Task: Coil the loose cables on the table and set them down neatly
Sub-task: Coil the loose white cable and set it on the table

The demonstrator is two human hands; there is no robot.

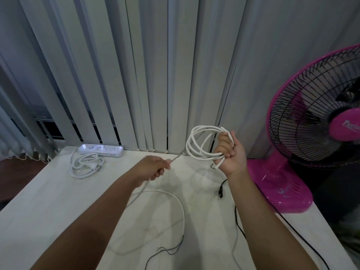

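Note:
My right hand (228, 152) is raised above the table, shut on several loops of a thick white cable (192, 142). The same cable runs taut and blurred from the coil down to my left hand (153, 168), which grips it. Below my left hand the loose tail (175, 197) curves across the white table (48, 201) and ends in bare dark wires (175, 248) near the front. A coiled white cord (85, 165) lies at the back left beside its power strip (101, 150).
A pink fan (319, 121) stands at the right on the table's edge. Its black cord and plug (221, 192) lie on the table under my right forearm. Vertical blinds (155, 75) hang close behind the table.

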